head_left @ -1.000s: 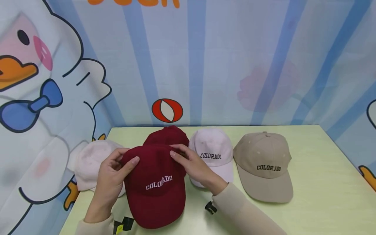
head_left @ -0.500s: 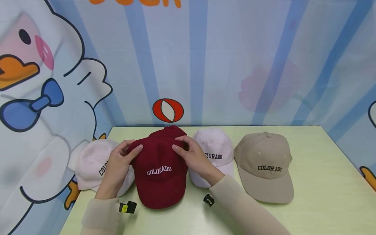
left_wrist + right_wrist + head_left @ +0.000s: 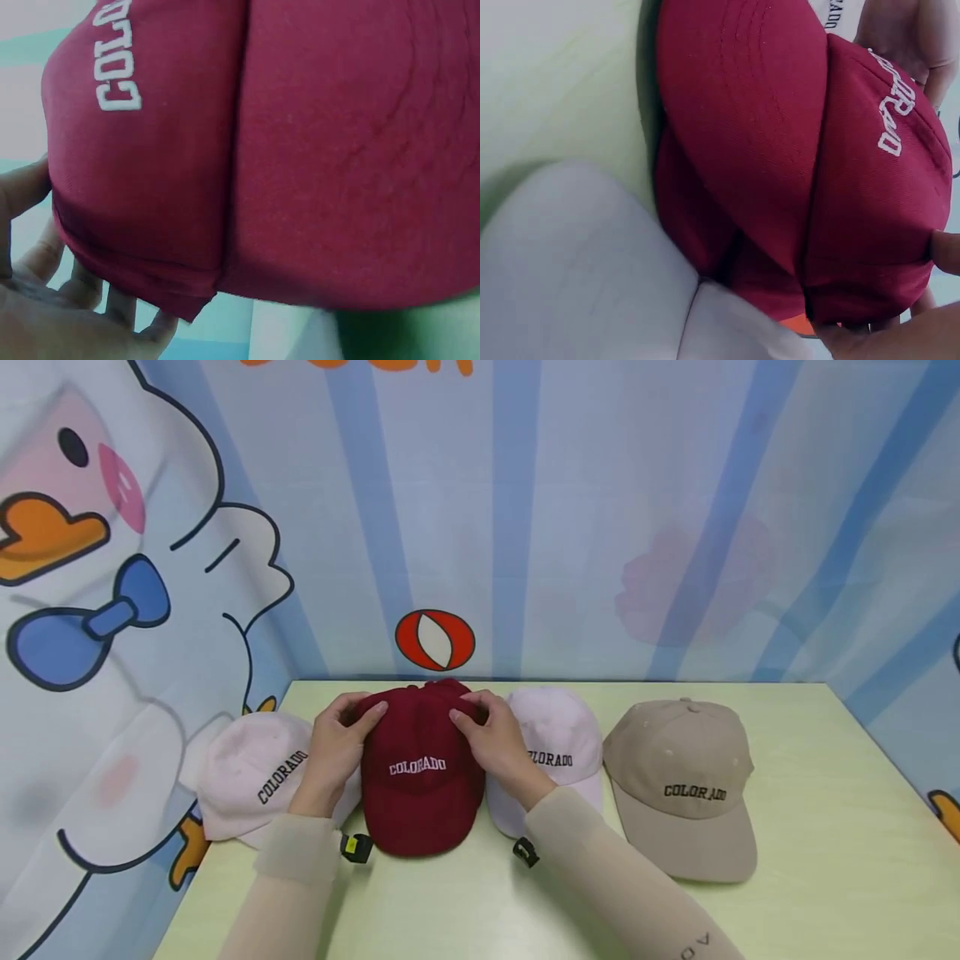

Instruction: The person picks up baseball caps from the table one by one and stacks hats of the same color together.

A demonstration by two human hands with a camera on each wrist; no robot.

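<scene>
1. Two dark red caps: the top red cap, lettered "COLORADO", sits inside the grip of both hands, and the lower red cap lies directly beneath it, its edge showing in the right wrist view.
2. Two pale pink caps: the left pink cap just outside the grip of the left hand, and the right pink cap just outside the grip of the right hand.
3. One beige cap, well apart from the grip, beyond the right pink cap.
4. Two hands.
5. One surface carrying all five caps.
</scene>
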